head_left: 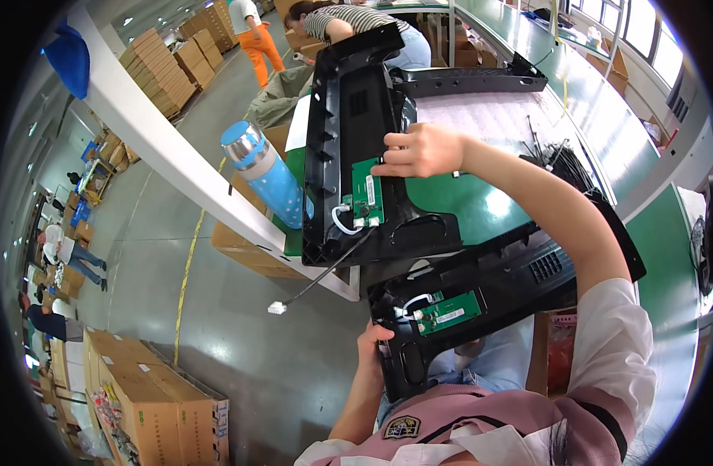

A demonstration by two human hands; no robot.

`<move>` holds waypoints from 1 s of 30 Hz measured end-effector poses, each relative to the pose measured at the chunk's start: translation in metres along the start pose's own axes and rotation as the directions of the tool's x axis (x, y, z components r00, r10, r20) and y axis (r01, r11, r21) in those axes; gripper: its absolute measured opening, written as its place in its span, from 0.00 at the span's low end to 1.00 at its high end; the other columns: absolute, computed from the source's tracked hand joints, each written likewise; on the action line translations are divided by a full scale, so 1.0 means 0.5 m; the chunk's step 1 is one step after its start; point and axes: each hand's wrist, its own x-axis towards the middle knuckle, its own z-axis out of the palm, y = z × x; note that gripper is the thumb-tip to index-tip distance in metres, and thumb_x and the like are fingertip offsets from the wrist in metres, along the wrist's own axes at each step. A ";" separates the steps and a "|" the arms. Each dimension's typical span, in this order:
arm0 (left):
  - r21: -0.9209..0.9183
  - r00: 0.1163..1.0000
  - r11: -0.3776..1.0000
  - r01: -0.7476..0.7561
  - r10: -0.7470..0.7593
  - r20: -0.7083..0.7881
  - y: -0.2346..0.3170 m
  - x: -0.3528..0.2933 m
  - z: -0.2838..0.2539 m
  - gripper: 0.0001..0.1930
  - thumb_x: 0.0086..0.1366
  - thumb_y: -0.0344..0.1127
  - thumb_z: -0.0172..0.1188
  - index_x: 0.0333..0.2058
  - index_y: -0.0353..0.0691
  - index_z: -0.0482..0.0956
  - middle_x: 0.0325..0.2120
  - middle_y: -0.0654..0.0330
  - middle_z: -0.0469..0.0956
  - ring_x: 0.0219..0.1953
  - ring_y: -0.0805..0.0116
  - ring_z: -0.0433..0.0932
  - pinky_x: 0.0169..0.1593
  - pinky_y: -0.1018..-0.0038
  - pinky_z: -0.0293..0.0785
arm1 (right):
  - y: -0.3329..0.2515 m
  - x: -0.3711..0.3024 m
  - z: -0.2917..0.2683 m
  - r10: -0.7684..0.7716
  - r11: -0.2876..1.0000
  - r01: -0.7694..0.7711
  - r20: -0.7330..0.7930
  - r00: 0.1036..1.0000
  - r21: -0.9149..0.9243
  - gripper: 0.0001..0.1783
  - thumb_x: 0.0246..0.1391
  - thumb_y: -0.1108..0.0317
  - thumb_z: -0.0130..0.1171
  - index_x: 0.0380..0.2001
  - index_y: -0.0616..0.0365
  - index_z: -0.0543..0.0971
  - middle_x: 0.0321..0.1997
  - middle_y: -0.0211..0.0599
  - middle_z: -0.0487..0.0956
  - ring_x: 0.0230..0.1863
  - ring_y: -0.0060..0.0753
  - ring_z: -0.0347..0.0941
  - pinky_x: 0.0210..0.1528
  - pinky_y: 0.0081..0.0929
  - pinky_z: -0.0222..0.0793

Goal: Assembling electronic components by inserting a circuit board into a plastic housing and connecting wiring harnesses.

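Gripping the left end of the near long black plastic housing (519, 276) with the left hand (372, 346), thumb over the rim, other fingers largely hidden underneath. Holding it aslant above the lap, along the front of the glossy green counter (449, 194). Reaching with the right hand (421, 151) to the far long black plastic housing (368, 113), set on the counter's left part, inner side up. Touching, with bent fingers, the upper right edge of the far rectangular green circuit board (359, 180) inside it. Impossible to tell about any small part pinched between those fingertips.

Visible in the near housing, toward its left end: the near rectangular green circuit board (457, 304), with a short white cable (415, 301) at its left side. Matched in the far housing by a looped white cable (337, 221) at the board's lower left.

Seemingly done: placing of 2 boards in 2 housings, with white cables attached. Seemingly left: securing of the far board, to judge by the fingers on it, and connection of the thin dark cable (321, 274), hanging past the far housing's lower edge with its white plug (276, 307) free. Too small to make out: any screws in either board.
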 end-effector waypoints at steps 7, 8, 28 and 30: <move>0.013 1.000 1.000 0.016 -0.015 -0.017 -0.001 0.011 -0.011 0.36 0.46 0.32 0.51 0.60 0.34 0.66 0.50 0.51 0.76 0.50 0.56 0.78 0.55 0.66 0.75 | 0.015 0.012 0.112 0.000 0.999 0.002 -0.059 0.998 0.040 0.23 0.45 0.65 0.59 0.49 0.51 0.81 0.31 0.24 0.71 0.38 0.27 0.71 0.19 0.22 0.68; -0.032 1.000 0.999 0.019 -0.020 -0.017 -0.003 0.010 -0.014 0.36 0.47 0.32 0.51 0.60 0.34 0.66 0.50 0.51 0.76 0.51 0.57 0.77 0.56 0.66 0.75 | 0.013 0.016 0.124 0.008 0.999 -0.005 -0.070 0.998 0.049 0.23 0.45 0.65 0.59 0.49 0.51 0.81 0.31 0.24 0.71 0.38 0.27 0.72 0.19 0.22 0.69; 0.015 0.977 0.991 -0.134 0.130 0.167 0.016 0.033 -0.001 0.38 0.45 0.36 0.50 0.60 0.33 0.66 0.51 0.51 0.75 0.53 0.57 0.76 0.59 0.66 0.71 | -0.047 -0.075 0.102 0.522 0.822 -0.556 0.229 0.822 0.124 0.26 0.48 0.71 0.58 0.55 0.54 0.76 0.46 0.33 0.75 0.46 0.37 0.77 0.41 0.32 0.79; 0.012 0.968 0.988 -0.157 0.151 0.200 0.013 0.033 0.007 0.38 0.45 0.36 0.51 0.60 0.33 0.66 0.52 0.51 0.75 0.53 0.57 0.76 0.59 0.67 0.71 | -0.048 -0.119 0.081 0.606 0.760 -0.643 0.250 0.755 0.096 0.26 0.49 0.71 0.59 0.55 0.53 0.76 0.47 0.34 0.75 0.47 0.40 0.77 0.43 0.35 0.79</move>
